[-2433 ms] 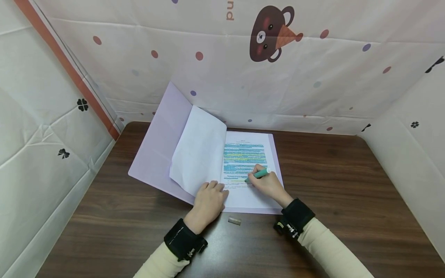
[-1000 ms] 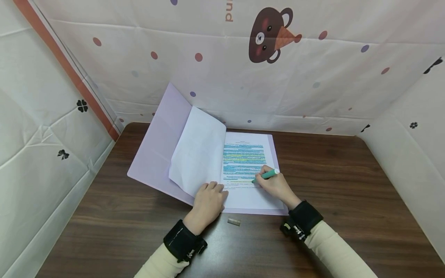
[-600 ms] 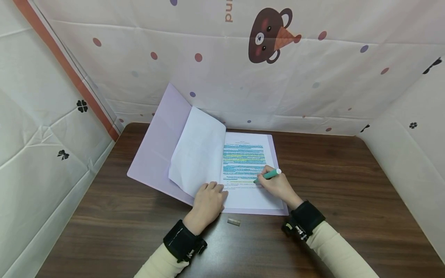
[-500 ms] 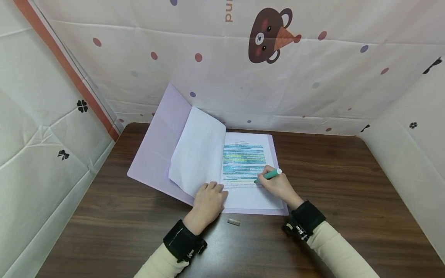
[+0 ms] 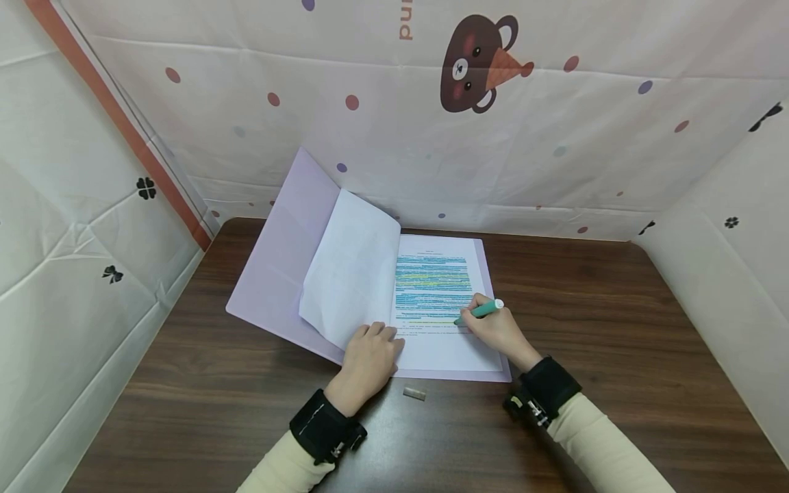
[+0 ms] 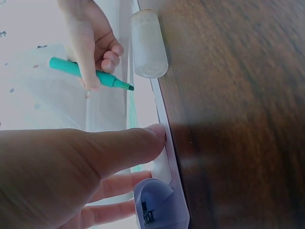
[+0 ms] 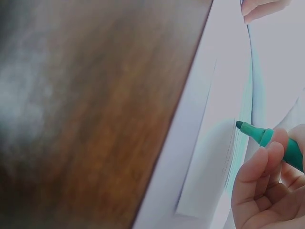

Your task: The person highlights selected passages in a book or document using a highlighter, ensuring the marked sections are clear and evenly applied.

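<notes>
A green highlighter [image 5: 486, 309] is pinched between the thumb and fingers of my right hand [image 5: 496, 333], its dark tip touching a line low in the printed text. The printed page [image 5: 440, 352] bears many blue-green highlighted lines and a few yellow ones. My left hand [image 5: 368, 357] rests on the lower left of the papers, near the fold, with its fingers fairly straight. It lies beside the turned-over sheet [image 5: 357, 263], which leans against the raised cover of a lilac folder [image 5: 277, 267]. In the left wrist view, the highlighter [image 6: 66, 66] shows its chisel tip uncapped.
A small translucent cylinder [image 5: 414, 394], like a pen cap, lies on the wooden table [image 5: 604, 329] just in front of the folder. A patterned cloth [image 5: 394, 137] hangs behind the table, with pale cloth on both sides.
My right hand has slid to the right along the text line with the highlighter, and a short way further in the last half second. My left hand and the folder stay in place.
</notes>
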The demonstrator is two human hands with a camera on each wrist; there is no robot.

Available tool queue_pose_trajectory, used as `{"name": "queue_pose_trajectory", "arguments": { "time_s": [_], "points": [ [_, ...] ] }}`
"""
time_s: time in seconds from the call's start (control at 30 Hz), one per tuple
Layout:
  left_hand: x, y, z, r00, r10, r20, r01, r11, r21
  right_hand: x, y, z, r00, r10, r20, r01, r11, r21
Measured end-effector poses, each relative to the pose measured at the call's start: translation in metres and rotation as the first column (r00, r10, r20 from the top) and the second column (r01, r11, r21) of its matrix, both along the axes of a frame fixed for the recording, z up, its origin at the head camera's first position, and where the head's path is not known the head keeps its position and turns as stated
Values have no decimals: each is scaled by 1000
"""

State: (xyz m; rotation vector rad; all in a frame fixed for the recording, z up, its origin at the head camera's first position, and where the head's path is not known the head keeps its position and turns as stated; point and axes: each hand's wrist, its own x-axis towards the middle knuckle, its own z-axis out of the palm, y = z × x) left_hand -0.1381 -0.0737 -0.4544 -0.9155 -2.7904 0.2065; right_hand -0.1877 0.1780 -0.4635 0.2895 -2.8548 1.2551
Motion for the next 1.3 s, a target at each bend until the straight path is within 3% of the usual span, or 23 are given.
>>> {"name": "queue_pose_trajectory", "arguments": {
  "time_s": [1.3],
  "points": [
    [0, 0, 1, 1000, 10, 28, -9, 1000, -23, 2, 14, 0, 998, -49, 37, 48, 999, 22]
  ]
}}
